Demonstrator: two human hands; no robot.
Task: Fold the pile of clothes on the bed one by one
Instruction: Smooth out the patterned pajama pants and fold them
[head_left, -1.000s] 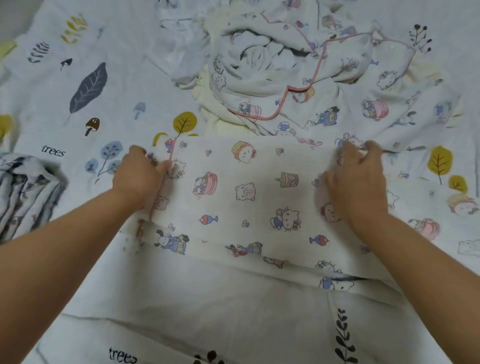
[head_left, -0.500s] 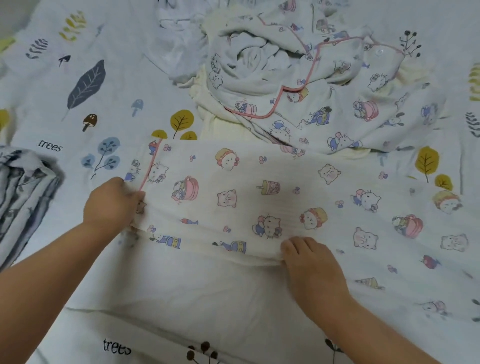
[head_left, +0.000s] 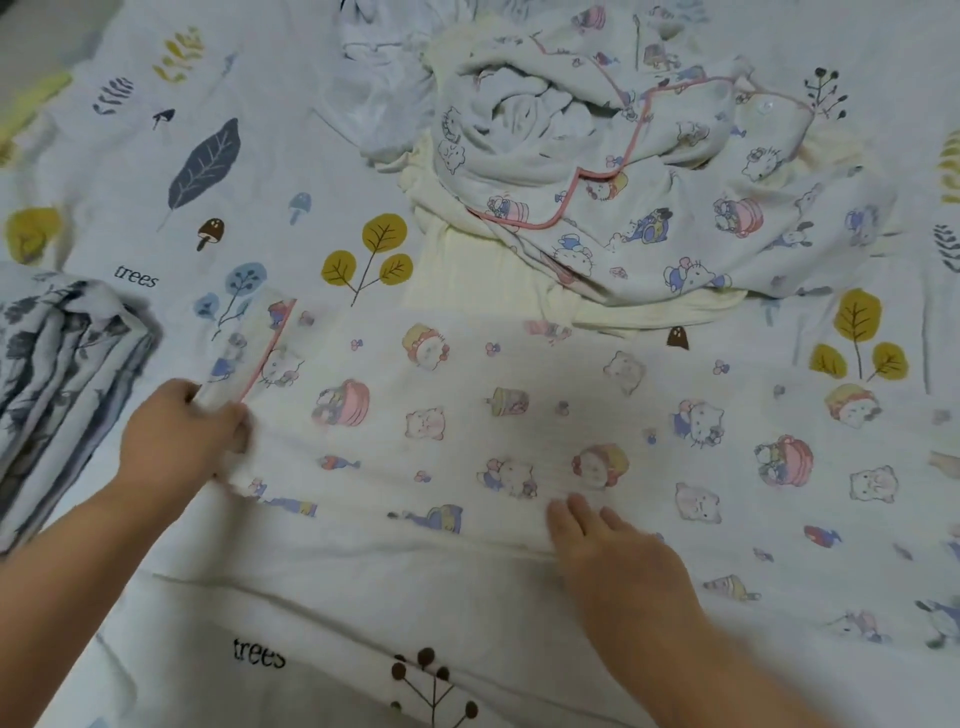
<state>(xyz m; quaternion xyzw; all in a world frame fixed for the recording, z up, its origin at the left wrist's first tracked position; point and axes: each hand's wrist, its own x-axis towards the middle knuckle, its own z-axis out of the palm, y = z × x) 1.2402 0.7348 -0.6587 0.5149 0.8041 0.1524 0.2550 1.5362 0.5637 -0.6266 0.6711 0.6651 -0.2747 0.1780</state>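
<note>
Motion blur softens my right hand (head_left: 618, 551), fingers flat on the cartoon-print garment (head_left: 519, 415) spread across the bed (head_left: 311, 156). My left hand (head_left: 179, 441) pinches its pink-trimmed end. Beyond it, the unfolded pile (head_left: 623, 171); left, a grey-patterned folded piece (head_left: 57, 374), partly cropped.

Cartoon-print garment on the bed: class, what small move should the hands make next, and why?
Probably sweep the right hand rightward to smooth the garment. It lies spread flat, the left hand grips its pink-trimmed end, and the right hand's straight fingers press its near edge, so it looks anchored for flattening before another fold.
</note>
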